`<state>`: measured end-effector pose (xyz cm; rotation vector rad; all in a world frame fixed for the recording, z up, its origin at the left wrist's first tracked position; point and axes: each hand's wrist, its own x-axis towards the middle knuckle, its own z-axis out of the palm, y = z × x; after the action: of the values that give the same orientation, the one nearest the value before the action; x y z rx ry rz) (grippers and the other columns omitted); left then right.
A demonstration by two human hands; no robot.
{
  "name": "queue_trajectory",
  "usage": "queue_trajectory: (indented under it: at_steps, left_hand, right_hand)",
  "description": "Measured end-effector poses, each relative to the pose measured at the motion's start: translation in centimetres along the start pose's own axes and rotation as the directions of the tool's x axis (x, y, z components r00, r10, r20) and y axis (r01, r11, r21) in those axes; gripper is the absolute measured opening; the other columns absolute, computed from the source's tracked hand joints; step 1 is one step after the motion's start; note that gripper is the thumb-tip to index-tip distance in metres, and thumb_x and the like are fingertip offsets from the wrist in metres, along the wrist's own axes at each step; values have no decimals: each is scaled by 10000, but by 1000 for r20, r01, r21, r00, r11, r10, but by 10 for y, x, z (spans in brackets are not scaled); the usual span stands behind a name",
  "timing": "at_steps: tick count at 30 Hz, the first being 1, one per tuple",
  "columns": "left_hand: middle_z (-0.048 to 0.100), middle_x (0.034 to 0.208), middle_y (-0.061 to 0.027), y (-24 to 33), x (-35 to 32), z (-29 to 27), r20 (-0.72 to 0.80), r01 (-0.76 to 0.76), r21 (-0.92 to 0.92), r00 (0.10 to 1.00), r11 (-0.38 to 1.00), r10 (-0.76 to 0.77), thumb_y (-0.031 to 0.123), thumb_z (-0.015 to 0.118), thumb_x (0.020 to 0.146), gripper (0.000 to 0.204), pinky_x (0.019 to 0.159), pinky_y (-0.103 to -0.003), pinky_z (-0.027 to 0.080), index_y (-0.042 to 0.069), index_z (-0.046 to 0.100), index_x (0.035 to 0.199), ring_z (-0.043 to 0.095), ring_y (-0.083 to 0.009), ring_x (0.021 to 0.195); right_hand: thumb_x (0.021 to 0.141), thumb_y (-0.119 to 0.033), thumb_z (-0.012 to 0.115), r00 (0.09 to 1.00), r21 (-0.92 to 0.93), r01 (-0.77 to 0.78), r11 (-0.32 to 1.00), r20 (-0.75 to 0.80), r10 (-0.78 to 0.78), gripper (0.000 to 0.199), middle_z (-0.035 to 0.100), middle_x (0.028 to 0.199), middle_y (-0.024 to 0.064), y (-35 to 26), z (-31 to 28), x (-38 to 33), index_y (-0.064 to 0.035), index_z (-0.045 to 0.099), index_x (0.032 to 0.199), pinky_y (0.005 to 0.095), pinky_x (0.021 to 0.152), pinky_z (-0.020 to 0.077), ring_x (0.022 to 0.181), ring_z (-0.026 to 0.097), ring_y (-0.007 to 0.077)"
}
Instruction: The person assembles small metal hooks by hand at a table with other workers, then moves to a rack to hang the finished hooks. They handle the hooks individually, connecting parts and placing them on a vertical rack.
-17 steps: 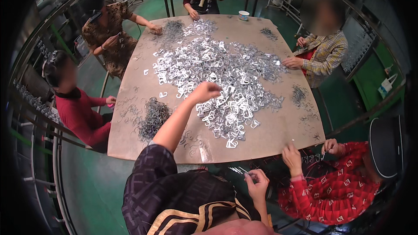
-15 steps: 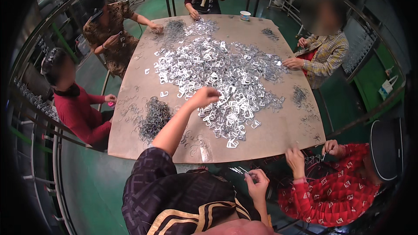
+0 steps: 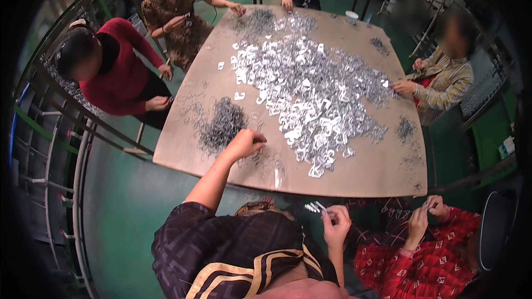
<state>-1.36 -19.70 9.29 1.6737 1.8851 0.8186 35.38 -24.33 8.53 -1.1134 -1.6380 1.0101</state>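
Left hand [image 3: 244,143] fingers curled together beside dark wire pile [image 3: 221,124]; right hand [image 3: 335,222] fingers clamped on silver clips [image 3: 313,207].

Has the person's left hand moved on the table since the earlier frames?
Yes. The left hand has drawn back from the big heap of shiny metal pieces toward the person's left, and is now beside the dark pile of wire clips.

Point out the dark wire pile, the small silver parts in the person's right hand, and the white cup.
dark wire pile [image 3: 221,124], head view, middle of the heap.
small silver parts [image 3: 313,206], head view, the ends sticking out.
white cup [image 3: 351,17], head view, its side.
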Motion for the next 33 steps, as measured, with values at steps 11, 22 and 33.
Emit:
queue_trajectory:
  at_steps: [11, 22, 33]
  left_hand:
    - [649, 726, -159, -24, -46, 17, -35, 93, 257, 996, 962, -87, 117, 666, 695, 104, 669, -386, 507, 38, 682, 760, 639, -311, 704]
    - [604, 755, -135, -16, -42, 80, -37, -55, 525, 995, 849, 87, 84, 583, 699, 90, 639, -392, 508, 9, 634, 696, 622, -314, 711]
    - [640, 715, -180, -3, -19, 82, 132, -91, 655, 991, 750, 6, 125, 564, 689, 123, 587, -390, 525, 47, 658, 677, 648, -315, 658]
  right_hand:
    - [723, 57, 658, 997, 13, 28, 1000, 71, -29, 106, 561, 814, 84, 2, 14, -7, 34, 574, 784, 240, 583, 471, 649, 564, 138]
    - [731, 46, 657, 991, -43, 91, 995, 104, -86, 100, 561, 831, 91, -6, 21, -3, 38, 577, 790, 254, 609, 503, 675, 593, 159]
    - [729, 55, 654, 997, 49, 51, 997, 50, -54, 92, 572, 855, 97, 1, 31, -1, 42, 590, 794, 252, 603, 507, 676, 613, 167]
